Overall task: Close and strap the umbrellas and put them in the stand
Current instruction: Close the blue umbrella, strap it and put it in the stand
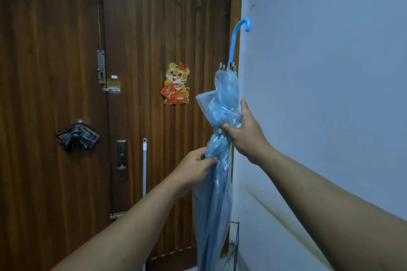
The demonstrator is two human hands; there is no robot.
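Observation:
A translucent blue umbrella (pixel 224 103) stands upright and folded, its curved blue handle (pixel 239 33) pointing up near the wall corner. My left hand (pixel 196 169) grips the bunched canopy at mid-height. Just above it, my right hand (pixel 244 132) wraps the canopy, with the thumb pressing on the strap and its white snap (pixel 219 131). The lower canopy hangs down toward a dark wire stand (pixel 235 240) at the bottom, only partly visible behind the umbrella.
A brown wooden door (pixel 143 28) fills the left, with latches, a lock plate (pixel 121 159) and a tiger sticker (pixel 176 83). A folded striped umbrella (pixel 77 136) hangs on the door. A white pole (pixel 144 167) leans there. A pale blue wall (pixel 330 72) stands on the right.

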